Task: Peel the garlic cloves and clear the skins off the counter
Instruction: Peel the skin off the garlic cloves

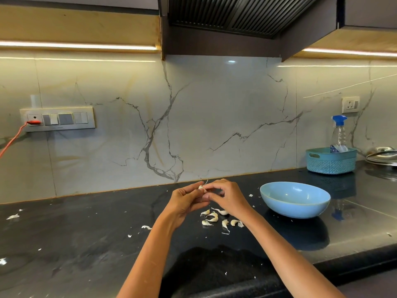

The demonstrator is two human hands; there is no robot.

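You held one garlic clove (202, 187) up w/ both hands, just left of the blue bowl (294, 198): left hand (186, 201) and right hand (226, 195) fingers pinched it. Approx six more cloves (217, 218) lay on the black worktop (86, 233) below your hands, skin scraps (13, 216) scattered further left of the bowl.

single head-worn wide-angle view, facing forward and down, close over black counter (86, 233), toward marble wall (214, 125)
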